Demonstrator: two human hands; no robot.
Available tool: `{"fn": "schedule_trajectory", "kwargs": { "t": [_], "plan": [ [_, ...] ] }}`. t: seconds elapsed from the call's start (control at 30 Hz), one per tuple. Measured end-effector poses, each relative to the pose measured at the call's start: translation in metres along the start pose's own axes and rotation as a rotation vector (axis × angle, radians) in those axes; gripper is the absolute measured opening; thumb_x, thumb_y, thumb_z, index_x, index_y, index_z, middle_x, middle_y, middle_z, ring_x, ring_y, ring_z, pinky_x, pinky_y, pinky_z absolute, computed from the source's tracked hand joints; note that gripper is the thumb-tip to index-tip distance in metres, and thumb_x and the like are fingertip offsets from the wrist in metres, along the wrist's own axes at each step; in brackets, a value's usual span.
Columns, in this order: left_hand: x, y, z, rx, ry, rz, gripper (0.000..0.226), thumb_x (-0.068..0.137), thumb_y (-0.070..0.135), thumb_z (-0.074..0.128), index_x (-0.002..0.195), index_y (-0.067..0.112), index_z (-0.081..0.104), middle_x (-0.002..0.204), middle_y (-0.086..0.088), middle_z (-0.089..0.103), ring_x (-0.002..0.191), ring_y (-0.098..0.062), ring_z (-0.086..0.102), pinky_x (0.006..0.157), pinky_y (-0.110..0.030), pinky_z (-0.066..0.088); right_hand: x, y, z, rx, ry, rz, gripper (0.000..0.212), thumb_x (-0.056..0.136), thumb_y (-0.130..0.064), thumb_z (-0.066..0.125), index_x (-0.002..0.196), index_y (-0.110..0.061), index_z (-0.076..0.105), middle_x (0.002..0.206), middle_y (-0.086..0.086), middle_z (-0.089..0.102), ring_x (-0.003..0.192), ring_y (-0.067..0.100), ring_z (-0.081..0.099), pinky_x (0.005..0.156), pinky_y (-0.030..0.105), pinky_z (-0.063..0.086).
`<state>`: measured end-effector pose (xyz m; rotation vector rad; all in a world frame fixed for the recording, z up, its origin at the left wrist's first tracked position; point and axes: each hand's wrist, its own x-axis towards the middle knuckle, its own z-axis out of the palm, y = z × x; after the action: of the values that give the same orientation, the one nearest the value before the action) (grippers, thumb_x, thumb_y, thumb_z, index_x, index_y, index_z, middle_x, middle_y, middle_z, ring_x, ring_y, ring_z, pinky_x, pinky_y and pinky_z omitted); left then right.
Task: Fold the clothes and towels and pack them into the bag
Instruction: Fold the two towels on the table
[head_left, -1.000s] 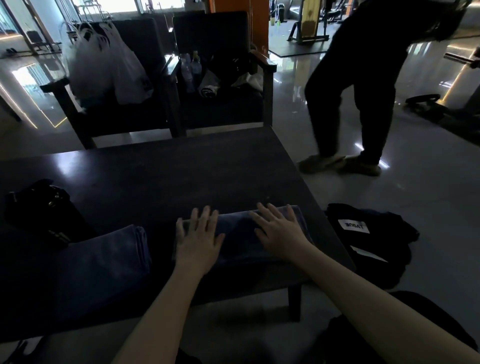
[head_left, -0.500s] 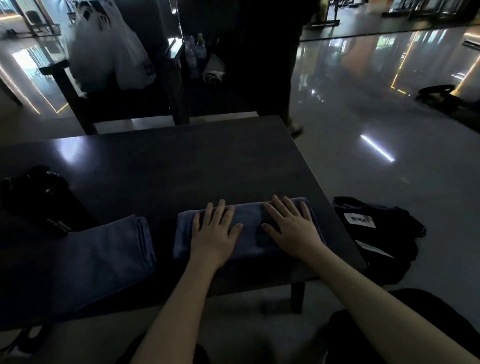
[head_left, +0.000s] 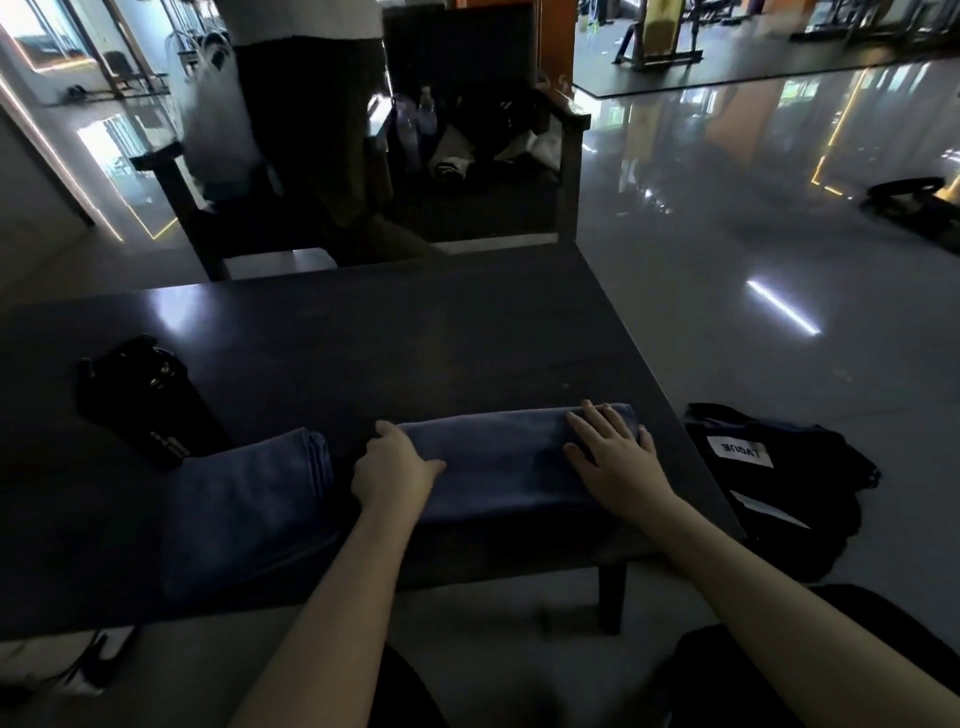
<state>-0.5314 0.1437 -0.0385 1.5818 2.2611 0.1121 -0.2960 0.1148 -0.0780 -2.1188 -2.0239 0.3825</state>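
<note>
While the folded blue towel (head_left: 498, 457) lies along the near edge of the dark table (head_left: 415, 332), the left hand (head_left: 395, 462) curls its fingers over its left end and the right hand (head_left: 618, 462) presses flat on its right end. A second folded towel (head_left: 249, 499) lies just left; a black bag (head_left: 779, 478) sits on the floor to the right.

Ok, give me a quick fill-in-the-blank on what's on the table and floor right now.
1. The towel under the left hand and right hand is ___ in colour.
2. The other folded towel lies to its ___.
3. The black fabric bundle with the white label sits on the ___.
Missing: blue; left; floor.
</note>
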Motion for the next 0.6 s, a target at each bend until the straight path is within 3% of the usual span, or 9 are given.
{"fn": "schedule_trajectory", "kwargs": {
  "t": [0.13,0.23,0.37,0.47,0.53,0.6],
  "plan": [
    [0.007,0.004,-0.014,-0.113,-0.174,-0.138,0.082,0.076,0.039,0.076,0.138,0.006,0.034,0.122,-0.013,0.053,0.111,-0.031,0.056,0.072,-0.036,0.044,-0.005,0.005,-0.003,-0.007,-0.005,-0.035,0.054,0.099,-0.043,0.032,0.150,-0.029,0.020,0.159,-0.007,0.007,0.146,0.013,0.001,0.116,0.047,0.007],
    [0.006,0.004,-0.021,-0.087,-0.252,-0.101,0.072,0.079,0.042,0.073,0.135,0.008,0.045,0.121,-0.011,0.055,0.112,-0.029,0.055,0.081,-0.035,0.046,-0.008,0.007,-0.003,-0.007,-0.025,-0.045,0.056,0.099,-0.044,0.035,0.150,-0.029,0.019,0.159,-0.006,0.005,0.146,0.013,-0.001,0.117,0.048,0.008],
    [0.003,-0.001,-0.022,-0.340,-0.155,-0.083,0.060,0.078,0.026,0.077,0.124,-0.004,0.052,0.124,-0.019,0.058,0.113,-0.032,0.057,0.085,-0.033,0.046,-0.009,0.007,-0.006,0.006,-0.041,-0.055,0.058,0.098,-0.044,0.038,0.150,-0.028,0.018,0.160,-0.004,0.005,0.146,0.016,0.001,0.118,0.048,0.008],
    [-0.002,0.006,-0.031,-0.429,-0.153,-0.052,0.059,0.082,0.018,0.071,0.133,0.002,0.045,0.125,-0.018,0.056,0.110,-0.032,0.057,0.078,-0.034,0.048,-0.010,0.003,-0.008,-0.005,-0.029,-0.044,0.056,0.098,-0.045,0.037,0.149,-0.028,0.022,0.159,-0.004,0.009,0.146,0.015,0.003,0.117,0.048,0.001],
    [-0.005,0.013,-0.038,-0.523,-0.061,0.051,0.068,0.080,0.011,0.072,0.140,0.010,0.040,0.134,-0.015,0.051,0.117,-0.030,0.054,0.082,-0.031,0.046,-0.009,0.000,-0.010,0.002,0.011,-0.032,0.048,0.098,-0.045,0.034,0.143,-0.028,0.036,0.157,-0.005,0.020,0.145,0.012,0.010,0.116,0.048,-0.006],
    [-0.016,0.024,-0.047,-0.485,0.043,0.218,0.074,0.080,0.011,0.073,0.144,0.014,0.036,0.141,-0.010,0.047,0.126,-0.026,0.047,0.090,-0.027,0.041,-0.007,-0.005,-0.017,0.110,0.054,0.005,0.040,0.100,-0.041,0.032,0.128,-0.026,0.056,0.146,-0.003,0.043,0.140,0.012,0.028,0.116,0.045,-0.006]
  ]
}}
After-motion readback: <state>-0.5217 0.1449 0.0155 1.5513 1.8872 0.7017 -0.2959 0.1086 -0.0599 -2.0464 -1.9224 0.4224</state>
